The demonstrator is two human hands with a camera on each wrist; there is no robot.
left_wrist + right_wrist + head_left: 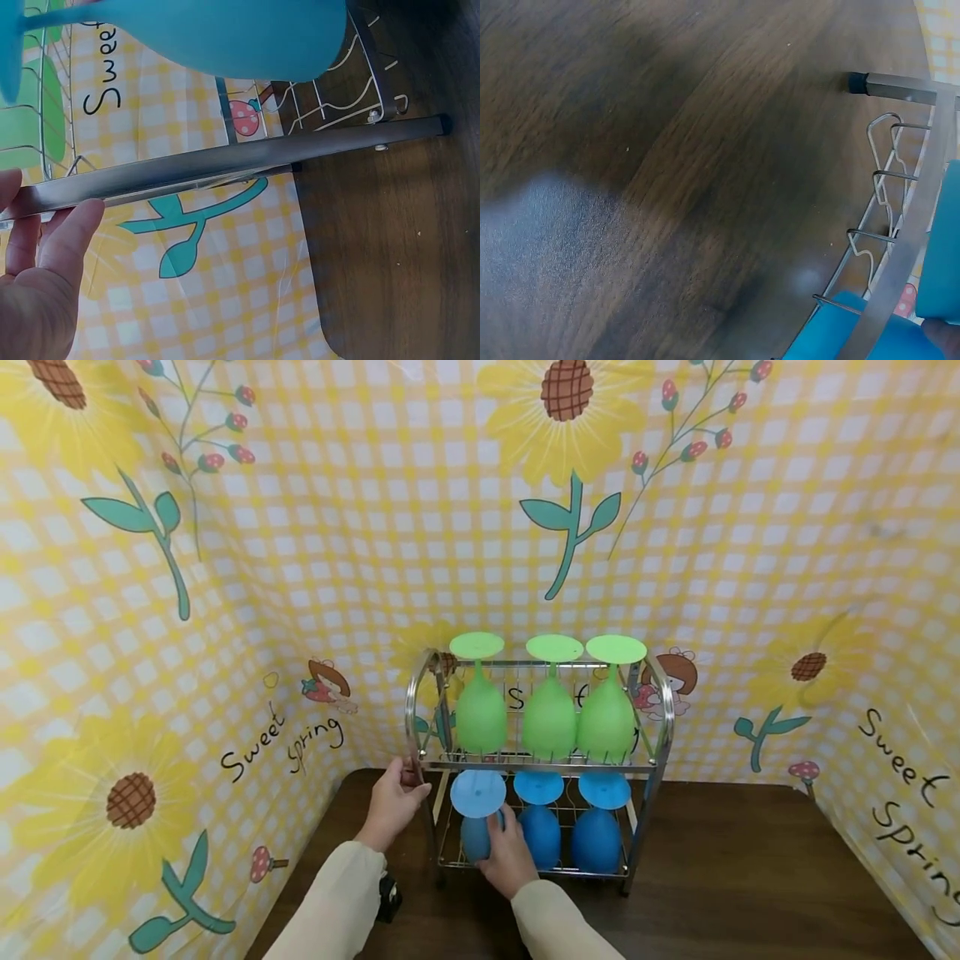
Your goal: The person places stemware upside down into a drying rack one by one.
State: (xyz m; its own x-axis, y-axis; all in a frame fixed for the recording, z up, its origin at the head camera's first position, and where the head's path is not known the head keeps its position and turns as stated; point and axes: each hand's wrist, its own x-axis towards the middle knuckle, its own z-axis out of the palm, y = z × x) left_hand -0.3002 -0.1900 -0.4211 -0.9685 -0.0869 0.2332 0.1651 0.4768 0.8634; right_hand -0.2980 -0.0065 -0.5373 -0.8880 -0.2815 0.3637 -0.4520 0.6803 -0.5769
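A two-tier metal rack [540,768] stands on the brown table. My left hand [393,802] grips its left post; in the left wrist view, thumb and fingers lie on both sides of that metal post [225,161]. On the lower tier, my right hand [510,857] holds the bowl of the leftmost blue goblet [477,793], which is upside down with its round foot up. Two more upside-down blue goblets [538,839] [596,842] stand to its right. The right wrist view shows only a fingertip [941,335] against a blue bowl [941,247].
Three green goblets [482,717] stand upside down on the upper tier. A sunflower-printed checked cloth [420,527] hangs behind the rack and at both sides. Dark wood tabletop [735,860] extends to the right of the rack.
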